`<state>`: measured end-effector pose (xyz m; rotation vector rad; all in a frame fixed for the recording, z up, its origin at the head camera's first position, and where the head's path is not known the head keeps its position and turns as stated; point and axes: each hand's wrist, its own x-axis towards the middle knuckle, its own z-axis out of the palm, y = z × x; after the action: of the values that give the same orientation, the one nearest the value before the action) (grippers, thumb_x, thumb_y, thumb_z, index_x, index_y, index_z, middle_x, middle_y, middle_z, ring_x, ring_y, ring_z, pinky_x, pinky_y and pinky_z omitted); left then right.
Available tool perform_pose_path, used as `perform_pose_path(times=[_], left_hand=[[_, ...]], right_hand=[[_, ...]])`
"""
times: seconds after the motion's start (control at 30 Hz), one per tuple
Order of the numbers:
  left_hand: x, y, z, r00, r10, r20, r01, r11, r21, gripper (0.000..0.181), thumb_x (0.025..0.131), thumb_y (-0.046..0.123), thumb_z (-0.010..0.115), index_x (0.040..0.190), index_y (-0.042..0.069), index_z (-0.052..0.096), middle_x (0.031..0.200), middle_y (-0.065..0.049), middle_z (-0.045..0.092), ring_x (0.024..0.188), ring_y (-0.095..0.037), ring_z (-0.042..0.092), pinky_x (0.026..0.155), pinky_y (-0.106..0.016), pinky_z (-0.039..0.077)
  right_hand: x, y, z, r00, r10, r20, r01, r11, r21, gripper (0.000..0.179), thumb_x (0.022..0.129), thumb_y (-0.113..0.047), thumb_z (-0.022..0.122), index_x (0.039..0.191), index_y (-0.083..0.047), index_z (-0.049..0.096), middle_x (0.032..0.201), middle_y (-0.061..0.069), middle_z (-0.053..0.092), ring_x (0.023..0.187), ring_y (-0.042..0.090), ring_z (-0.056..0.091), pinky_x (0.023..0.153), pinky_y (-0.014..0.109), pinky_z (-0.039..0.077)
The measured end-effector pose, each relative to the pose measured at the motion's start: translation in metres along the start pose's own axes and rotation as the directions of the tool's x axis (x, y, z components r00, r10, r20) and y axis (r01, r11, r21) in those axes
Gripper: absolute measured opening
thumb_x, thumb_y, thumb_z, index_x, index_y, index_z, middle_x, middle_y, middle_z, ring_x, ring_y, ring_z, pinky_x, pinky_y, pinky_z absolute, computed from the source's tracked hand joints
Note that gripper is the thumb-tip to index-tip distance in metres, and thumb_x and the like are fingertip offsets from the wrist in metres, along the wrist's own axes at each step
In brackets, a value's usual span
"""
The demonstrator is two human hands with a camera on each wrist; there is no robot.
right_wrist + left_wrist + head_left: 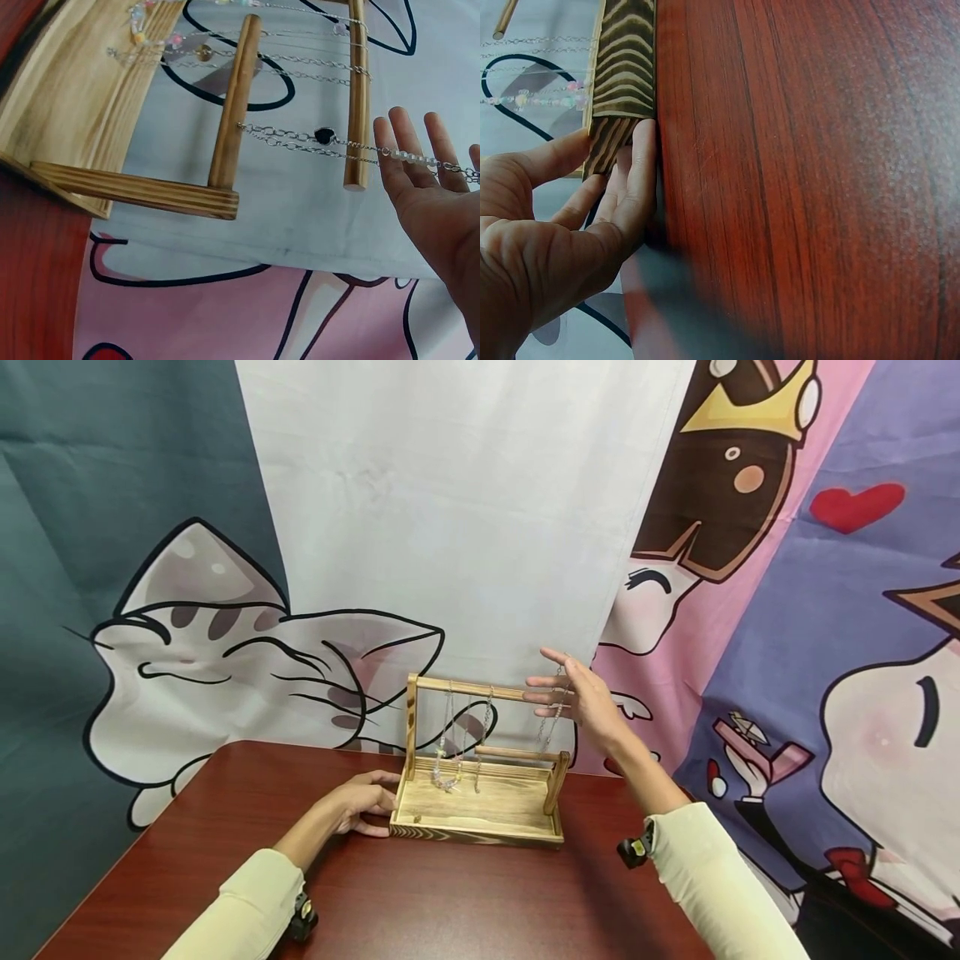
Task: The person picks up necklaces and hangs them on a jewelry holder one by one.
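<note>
A wooden jewelry stand [480, 836] with a shallow tray base sits on the table. My left hand [360, 802] grips the tray's left end, fingers spread around its corner; the left wrist view shows them against the striped end wall [622, 67]. Raised at the upper bar's right end, my right hand [592, 697] has its fingers extended and spread. Across those fingers lies a silver chain necklace [411, 157] with small pearl beads and a dark charm, its loop hanging to the lower bar [236, 105]. Other necklaces hang from the upper bar, one with pastel beads [447, 779].
The reddish-brown table [465, 902] extends in front of and beside the stand. Behind it hangs a cloth backdrop [450, 510] with cartoon figures, close to the table's back edge. A short post [557, 783] holds the lower bar at the right.
</note>
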<state>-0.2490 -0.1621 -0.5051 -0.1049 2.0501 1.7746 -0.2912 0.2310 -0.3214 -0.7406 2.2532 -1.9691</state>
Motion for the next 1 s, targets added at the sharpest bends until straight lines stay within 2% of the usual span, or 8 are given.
perform_pose_path(times=[0.17, 0.3, 0.4, 0.53, 0.67, 0.83, 1.0], left_hand=[[0.002, -0.001, -0.001, 1.000, 0.011, 0.012, -0.011, 1.000, -0.001, 0.073, 0.096, -0.006, 0.062, 0.165, -0.001, 0.041, 0.133, -0.027, 0.071, 0.110, -0.029, 0.077, 0.082, -0.052, 0.071], [0.003, -0.002, -0.001, 1.000, 0.008, 0.013, -0.008, 1.000, -0.003, 0.073, 0.096, -0.006, 0.063, 0.165, -0.001, 0.040, 0.134, -0.027, 0.071, 0.111, -0.030, 0.076, 0.082, -0.052, 0.071], [0.003, -0.003, -0.001, 1.000, 0.009, 0.014, -0.009, 1.000, -0.002, 0.073, 0.096, -0.006, 0.062, 0.165, -0.001, 0.040, 0.135, -0.028, 0.071, 0.111, -0.030, 0.076, 0.082, -0.052, 0.071], [0.003, -0.003, -0.002, 1.000, 0.015, 0.014, -0.015, 1.000, 0.001, 0.073, 0.096, -0.006, 0.062, 0.165, -0.001, 0.040, 0.136, -0.029, 0.071, 0.110, -0.029, 0.076, 0.083, -0.053, 0.071], [0.003, -0.002, -0.002, 1.000, 0.013, 0.014, -0.013, 1.000, -0.005, 0.073, 0.096, -0.006, 0.062, 0.165, -0.001, 0.041, 0.136, -0.028, 0.071, 0.110, -0.028, 0.076, 0.083, -0.053, 0.071], [0.003, -0.003, -0.003, 1.000, 0.007, 0.024, -0.007, 1.000, -0.007, 0.075, 0.095, -0.007, 0.062, 0.166, -0.001, 0.039, 0.135, -0.026, 0.072, 0.111, -0.028, 0.076, 0.083, -0.050, 0.071], [0.003, -0.003, -0.002, 1.000, 0.005, 0.014, -0.005, 1.000, -0.014, 0.074, 0.094, -0.007, 0.063, 0.165, -0.001, 0.041, 0.131, -0.025, 0.072, 0.109, -0.028, 0.077, 0.082, -0.051, 0.072]], right_hand=[[0.002, -0.002, -0.007, 0.999, -0.006, -0.033, 0.006, 1.000, 0.005, 0.066, 0.124, -0.050, 0.028, 0.177, -0.012, 0.035, 0.151, 0.029, 0.069, 0.125, 0.031, 0.081, 0.100, 0.046, 0.071], [0.004, -0.004, -0.011, 0.998, 0.005, -0.056, -0.003, 0.999, 0.035, 0.065, 0.123, -0.050, 0.029, 0.177, -0.013, 0.036, 0.144, 0.017, 0.075, 0.122, 0.025, 0.081, 0.101, 0.045, 0.070], [0.006, -0.004, -0.013, 0.998, 0.012, -0.069, -0.010, 0.999, 0.037, 0.065, 0.123, -0.051, 0.029, 0.177, -0.016, 0.037, 0.140, 0.009, 0.077, 0.127, 0.029, 0.079, 0.102, 0.045, 0.070], [0.010, -0.003, -0.014, 0.997, 0.018, -0.078, -0.016, 1.000, 0.027, 0.065, 0.123, -0.053, 0.027, 0.177, -0.018, 0.037, 0.150, 0.020, 0.072, 0.138, 0.042, 0.072, 0.102, 0.045, 0.070], [0.014, 0.000, -0.014, 0.997, 0.023, -0.080, -0.021, 0.999, 0.025, 0.066, 0.123, -0.054, 0.025, 0.177, -0.019, 0.036, 0.161, 0.034, 0.059, 0.144, 0.048, 0.067, 0.101, 0.042, 0.070], [0.019, 0.003, -0.011, 0.996, 0.026, -0.083, -0.023, 0.999, 0.035, 0.066, 0.123, -0.053, 0.024, 0.177, -0.019, 0.037, 0.162, 0.037, 0.056, 0.148, 0.053, 0.061, 0.098, 0.037, 0.070], [0.024, 0.006, -0.005, 0.997, 0.027, -0.074, -0.023, 0.998, 0.054, 0.065, 0.123, -0.051, 0.023, 0.177, -0.017, 0.037, 0.162, 0.038, 0.056, 0.149, 0.056, 0.058, 0.097, 0.037, 0.071]])
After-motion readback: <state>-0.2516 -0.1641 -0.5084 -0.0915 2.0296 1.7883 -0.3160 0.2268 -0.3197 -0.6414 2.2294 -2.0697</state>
